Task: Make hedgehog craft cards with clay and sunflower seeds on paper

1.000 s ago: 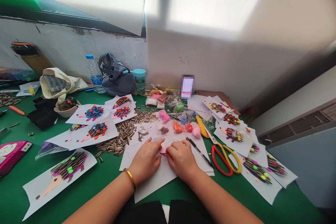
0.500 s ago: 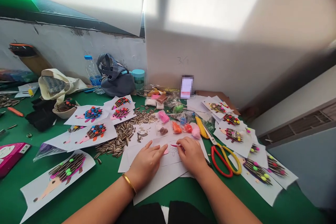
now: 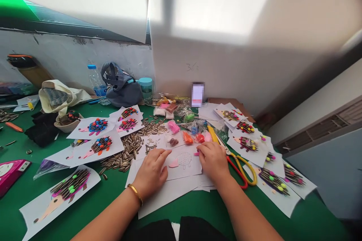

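A sheet of white paper (image 3: 181, 173) lies before me with a hedgehog outline (image 3: 184, 159) drawn on it. Flat pink clay (image 3: 173, 163) fills the hedgehog's pointed snout. My left hand (image 3: 152, 171) rests on the sheet's left side, fingers stretched out and holding nothing. At the right edge of the drawing, my right hand (image 3: 214, 161) is closed around a small pink modelling tool (image 3: 196, 154); only its tip shows, the rest hidden by the fingers. Bags of orange clay (image 3: 187, 138) and brown clay (image 3: 173, 142) lie just beyond the sheet.
Sunflower seeds (image 3: 129, 151) are heaped left of the paper. Scissors (image 3: 245, 169) with red and yellow handles and a yellow cutter (image 3: 212, 134) lie at right. Seed-covered hedgehog pictures (image 3: 102, 144) spread on both sides. A phone (image 3: 197, 95) leans against the back board.
My right hand has moved right with the pink tool, off the drawing. My left hand has drawn back slightly left, so the outline and pink snout now show.
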The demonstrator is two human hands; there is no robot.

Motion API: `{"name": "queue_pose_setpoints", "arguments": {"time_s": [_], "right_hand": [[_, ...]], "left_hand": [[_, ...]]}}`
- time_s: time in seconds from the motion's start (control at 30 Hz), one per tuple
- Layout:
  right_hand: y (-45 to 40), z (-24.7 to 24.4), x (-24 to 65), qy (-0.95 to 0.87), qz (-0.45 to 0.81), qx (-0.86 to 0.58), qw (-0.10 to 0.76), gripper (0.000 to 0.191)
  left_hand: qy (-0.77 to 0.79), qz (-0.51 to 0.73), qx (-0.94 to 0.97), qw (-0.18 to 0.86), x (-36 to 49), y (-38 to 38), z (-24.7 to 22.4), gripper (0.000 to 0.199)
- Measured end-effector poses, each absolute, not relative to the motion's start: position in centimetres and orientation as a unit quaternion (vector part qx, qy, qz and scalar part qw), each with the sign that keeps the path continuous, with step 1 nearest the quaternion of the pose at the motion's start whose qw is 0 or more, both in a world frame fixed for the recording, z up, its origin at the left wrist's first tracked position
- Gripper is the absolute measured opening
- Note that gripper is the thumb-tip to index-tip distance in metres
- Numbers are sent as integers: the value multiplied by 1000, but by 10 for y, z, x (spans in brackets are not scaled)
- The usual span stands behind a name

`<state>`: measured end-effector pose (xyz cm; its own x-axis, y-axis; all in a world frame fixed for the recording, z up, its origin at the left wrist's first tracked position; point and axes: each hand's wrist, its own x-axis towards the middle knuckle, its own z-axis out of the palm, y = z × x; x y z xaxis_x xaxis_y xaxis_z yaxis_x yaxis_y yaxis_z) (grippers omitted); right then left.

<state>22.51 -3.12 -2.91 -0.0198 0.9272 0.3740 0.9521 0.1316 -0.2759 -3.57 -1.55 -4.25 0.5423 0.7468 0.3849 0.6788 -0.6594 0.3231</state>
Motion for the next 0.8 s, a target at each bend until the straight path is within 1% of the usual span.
{"name": "queue_pose_setpoints", "arguments": {"time_s": [0.07,0.2,0.3,0.47,0.63,0.8], "right_hand": [[-34,-28,215,-755,24,-613,232,21],[-40,-31,198,-806,94,-551,196,24],[-42,-33,193,-809,99,-552,174,32],[-41,-31,197,-797,110,-573,159,35],[-35,-29,207,-773,119,-606,144,33],[-32,-30,210,-767,112,-615,146,30]], "left_hand": [[405,226,883,72,-36,-15,-42,52],[408,167,894,75,-36,-13,-44,62],[415,140,896,76,-36,-11,-46,63],[420,129,895,76,-36,-8,-45,65],[419,137,893,89,-37,-6,-43,66],[413,153,894,86,-38,-7,-47,65]]}}
